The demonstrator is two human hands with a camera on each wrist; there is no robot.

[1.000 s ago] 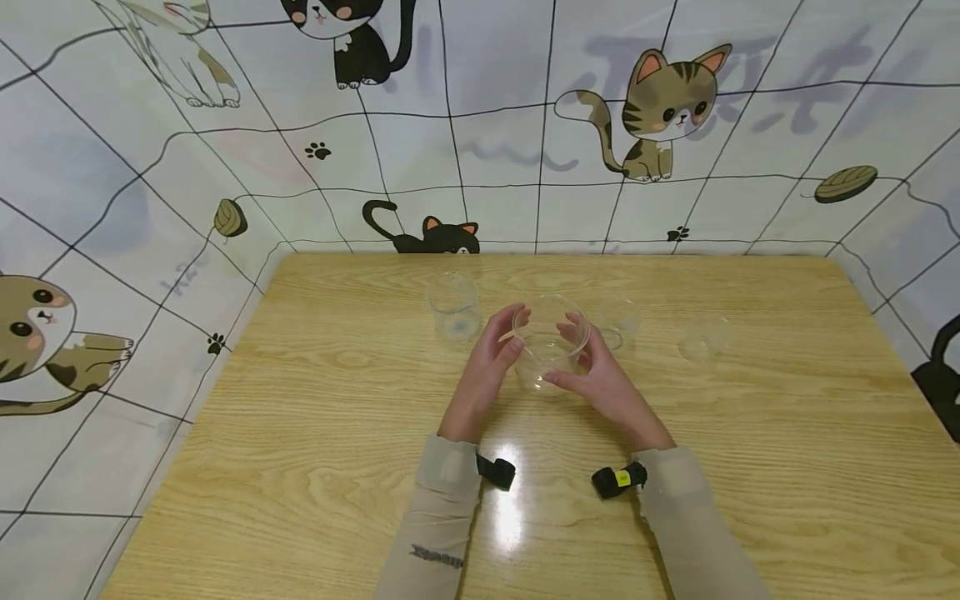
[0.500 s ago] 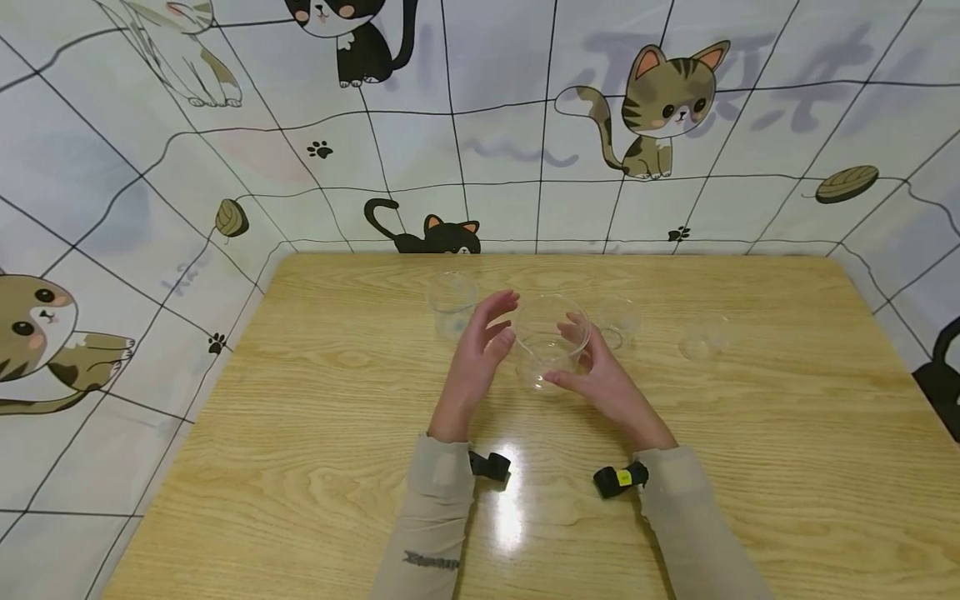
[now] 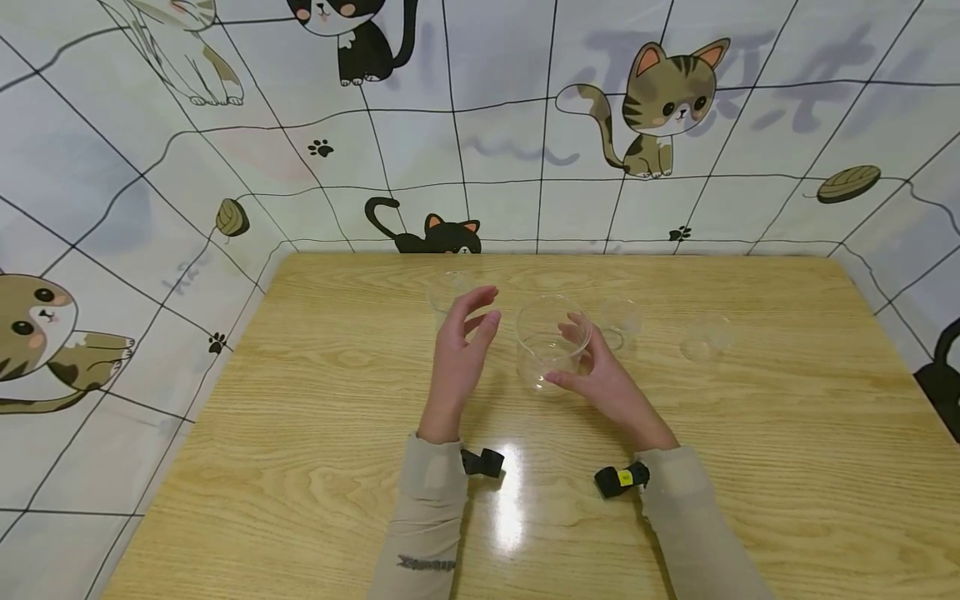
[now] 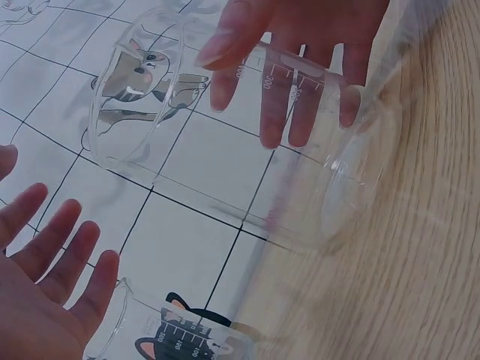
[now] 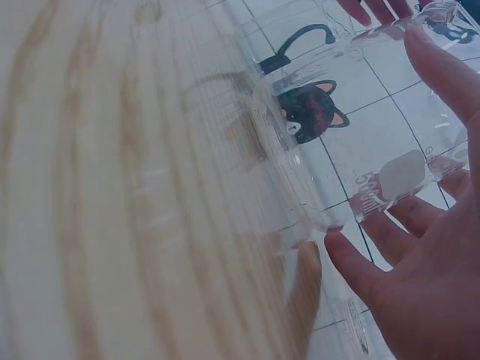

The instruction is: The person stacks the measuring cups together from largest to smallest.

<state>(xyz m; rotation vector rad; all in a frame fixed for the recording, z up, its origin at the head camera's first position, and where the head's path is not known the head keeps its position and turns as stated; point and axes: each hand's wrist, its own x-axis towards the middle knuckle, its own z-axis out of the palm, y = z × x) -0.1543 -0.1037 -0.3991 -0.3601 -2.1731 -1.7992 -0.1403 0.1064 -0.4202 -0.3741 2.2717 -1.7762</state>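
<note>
A large clear glass beaker [image 3: 543, 362] with printed volume marks stands upright on the table, in the middle of the head view. My right hand [image 3: 609, 379] grips its right side, thumb at the front and fingers round the back; the right wrist view shows "500ml" on its glass [image 5: 390, 176]. My left hand [image 3: 459, 358] is apart from it on the left, fingers spread and relaxed, holding nothing. Behind that hand, and partly hidden by it, is a second graduated beaker [image 3: 446, 287], whose scale also shows in the left wrist view.
Right of the large beaker stand two smaller clear glass vessels, one close behind my right hand [image 3: 622, 318] and another farther right [image 3: 705, 337]. The wooden table [image 3: 300, 467] meets a wall covering [image 3: 495, 150] printed with cats at its back edge.
My left hand has let go of the large beaker and moved left, now overlapping the second beaker. My right hand and the large beaker have stayed in place.
</note>
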